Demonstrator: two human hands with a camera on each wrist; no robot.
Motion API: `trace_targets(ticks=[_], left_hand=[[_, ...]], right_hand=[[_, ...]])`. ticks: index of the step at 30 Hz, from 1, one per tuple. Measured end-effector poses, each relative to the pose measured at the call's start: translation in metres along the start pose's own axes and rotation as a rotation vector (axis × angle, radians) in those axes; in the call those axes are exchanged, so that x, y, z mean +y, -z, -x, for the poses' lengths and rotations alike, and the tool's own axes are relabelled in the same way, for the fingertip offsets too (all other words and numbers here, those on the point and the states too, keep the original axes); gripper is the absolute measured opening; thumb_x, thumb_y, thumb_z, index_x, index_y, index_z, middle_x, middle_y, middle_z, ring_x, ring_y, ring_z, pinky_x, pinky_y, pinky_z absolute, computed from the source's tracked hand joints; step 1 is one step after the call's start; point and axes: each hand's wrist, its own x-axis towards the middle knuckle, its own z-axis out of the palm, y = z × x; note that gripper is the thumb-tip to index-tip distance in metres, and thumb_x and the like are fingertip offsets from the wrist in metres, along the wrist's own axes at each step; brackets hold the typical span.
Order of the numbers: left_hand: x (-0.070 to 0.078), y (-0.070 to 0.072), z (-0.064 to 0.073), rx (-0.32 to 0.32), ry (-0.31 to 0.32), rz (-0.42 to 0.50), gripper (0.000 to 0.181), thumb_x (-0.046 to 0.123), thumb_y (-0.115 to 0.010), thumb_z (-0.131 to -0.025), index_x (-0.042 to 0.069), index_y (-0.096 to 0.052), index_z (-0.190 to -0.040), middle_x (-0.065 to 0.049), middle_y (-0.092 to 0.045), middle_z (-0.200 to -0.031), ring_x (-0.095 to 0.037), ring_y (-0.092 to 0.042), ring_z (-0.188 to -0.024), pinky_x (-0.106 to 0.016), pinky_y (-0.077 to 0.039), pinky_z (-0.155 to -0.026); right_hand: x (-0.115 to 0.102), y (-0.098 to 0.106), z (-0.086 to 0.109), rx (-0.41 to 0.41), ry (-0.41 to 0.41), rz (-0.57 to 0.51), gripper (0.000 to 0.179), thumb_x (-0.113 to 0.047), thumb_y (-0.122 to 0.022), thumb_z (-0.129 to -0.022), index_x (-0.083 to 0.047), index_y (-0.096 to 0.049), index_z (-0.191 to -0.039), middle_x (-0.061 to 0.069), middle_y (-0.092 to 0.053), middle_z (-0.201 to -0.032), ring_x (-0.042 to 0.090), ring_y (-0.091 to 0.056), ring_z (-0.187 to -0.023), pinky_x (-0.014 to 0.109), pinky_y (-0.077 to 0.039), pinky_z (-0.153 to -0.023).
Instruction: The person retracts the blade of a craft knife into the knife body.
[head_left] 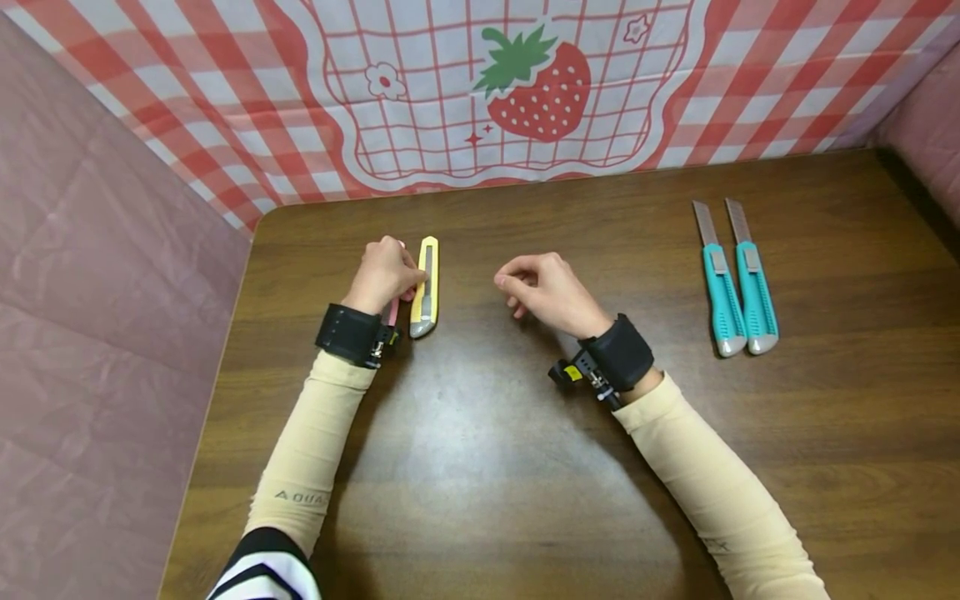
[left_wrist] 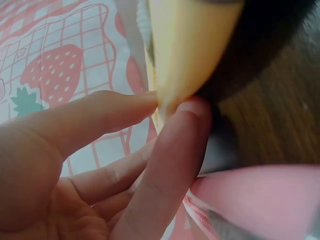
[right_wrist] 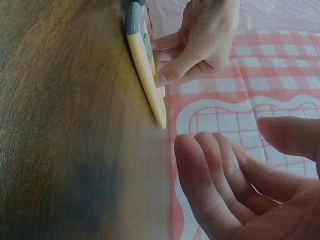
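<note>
My left hand (head_left: 384,273) is at the left part of the table, its thumb and index finger pinching the edge of a yellow utility knife (head_left: 423,287). That knife lies lengthwise on the wood, grey end toward me. Beneath the same hand, partly hidden, is a pink utility knife (left_wrist: 260,197), just left of the yellow one. My right hand (head_left: 551,292) hovers over the middle of the table with loosely curled fingers and holds nothing. Its thumb and fingertips are apart in the right wrist view.
Two teal utility knives (head_left: 722,300) lie side by side at the right, blades extended and pointing away from me. A checked cloth with a strawberry (head_left: 540,92) hangs along the back edge. Pinkish cloth (head_left: 112,333) borders the brown table (head_left: 480,467) on the left.
</note>
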Motion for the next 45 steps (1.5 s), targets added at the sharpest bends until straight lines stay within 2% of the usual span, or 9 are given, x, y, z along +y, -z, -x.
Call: trace_targets(ticks=[11, 20, 23, 26, 31, 35, 38, 42, 45], left_hand=[[-0.002, -0.001, 0.000, 0.055, -0.059, -0.003, 0.012, 0.007, -0.070, -0.076, 0.000, -0.070, -0.066, -0.014, -0.065, -0.055, -0.019, -0.061, -0.046, -0.013, -0.043, -0.031], [-0.001, 0.006, 0.004, 0.047, -0.043, 0.042, 0.012, 0.010, -0.073, -0.077, -0.001, -0.071, -0.073, -0.015, -0.067, -0.059, -0.020, -0.062, -0.048, -0.019, -0.051, -0.035], [0.004, 0.011, 0.007, 0.085, -0.079, 0.065, 0.012, 0.010, -0.071, -0.079, -0.001, -0.071, -0.074, -0.015, -0.066, -0.059, -0.019, -0.062, -0.048, -0.018, -0.050, -0.034], [0.016, 0.014, 0.014, 0.138, -0.174, 0.105, 0.013, 0.011, -0.068, -0.082, 0.000, -0.071, -0.076, -0.013, -0.066, -0.059, -0.018, -0.062, -0.047, -0.015, -0.046, -0.033], [0.041, 0.007, 0.028, 0.174, -0.364, 0.189, 0.013, 0.014, -0.066, -0.084, 0.003, -0.071, -0.080, -0.009, -0.068, -0.063, -0.011, -0.060, -0.047, -0.018, -0.051, -0.041], [0.056, -0.009, 0.037, 0.131, -0.446, 0.248, 0.010, 0.012, -0.065, -0.084, 0.004, -0.071, -0.084, -0.010, -0.069, -0.067, -0.008, -0.060, -0.048, -0.023, -0.054, -0.045], [0.063, -0.024, 0.041, 0.076, -0.494, 0.292, 0.008, 0.008, -0.065, -0.085, 0.002, -0.070, -0.085, -0.011, -0.069, -0.068, -0.009, -0.060, -0.049, -0.024, -0.053, -0.045], [0.070, -0.041, 0.046, 0.014, -0.545, 0.302, 0.009, 0.008, -0.064, -0.085, 0.000, -0.069, -0.086, -0.011, -0.069, -0.067, -0.007, -0.059, -0.049, -0.022, -0.050, -0.043], [0.073, -0.050, 0.047, -0.021, -0.556, 0.293, 0.011, 0.009, -0.064, -0.086, 0.000, -0.070, -0.087, -0.010, -0.068, -0.066, -0.007, -0.059, -0.049, -0.021, -0.047, -0.040]], right_hand=[[-0.001, 0.000, 0.000, -0.005, 0.004, -0.012, 0.019, -0.014, -0.056, -0.093, 0.003, -0.064, -0.098, 0.015, -0.060, -0.073, 0.020, -0.059, -0.062, 0.045, -0.059, -0.059], [-0.003, 0.002, 0.001, -0.005, 0.016, 0.005, 0.019, -0.014, -0.056, -0.093, 0.003, -0.064, -0.098, 0.015, -0.061, -0.072, 0.019, -0.059, -0.061, 0.045, -0.058, -0.059], [-0.004, 0.005, 0.001, 0.005, 0.022, 0.013, 0.018, -0.015, -0.056, -0.093, 0.000, -0.065, -0.098, 0.015, -0.061, -0.073, 0.018, -0.059, -0.061, 0.045, -0.058, -0.059], [-0.007, 0.012, 0.003, 0.028, 0.036, 0.030, 0.017, -0.017, -0.056, -0.094, -0.003, -0.065, -0.098, 0.016, -0.062, -0.075, 0.018, -0.059, -0.061, 0.045, -0.057, -0.060], [-0.013, 0.032, 0.008, 0.140, 0.096, 0.098, 0.017, -0.018, -0.057, -0.093, -0.004, -0.066, -0.097, 0.016, -0.064, -0.076, 0.018, -0.060, -0.059, 0.034, -0.057, -0.056], [-0.014, 0.060, 0.014, 0.272, 0.124, 0.190, 0.018, -0.018, -0.057, -0.093, -0.002, -0.066, -0.096, 0.012, -0.063, -0.074, 0.017, -0.059, -0.060, 0.020, -0.053, -0.052], [-0.012, 0.085, 0.022, 0.394, 0.109, 0.263, 0.021, -0.019, -0.058, -0.092, 0.000, -0.066, -0.096, 0.012, -0.062, -0.073, 0.017, -0.058, -0.059, 0.014, -0.049, -0.050], [-0.006, 0.120, 0.035, 0.554, -0.015, 0.389, 0.027, -0.026, -0.059, -0.091, -0.002, -0.068, -0.097, 0.008, -0.061, -0.072, 0.010, -0.056, -0.056, 0.014, -0.044, -0.047], [0.003, 0.142, 0.046, 0.623, -0.154, 0.484, 0.033, -0.032, -0.057, -0.090, -0.003, -0.069, -0.101, 0.004, -0.058, -0.072, 0.005, -0.051, -0.056, 0.021, -0.040, -0.049]])
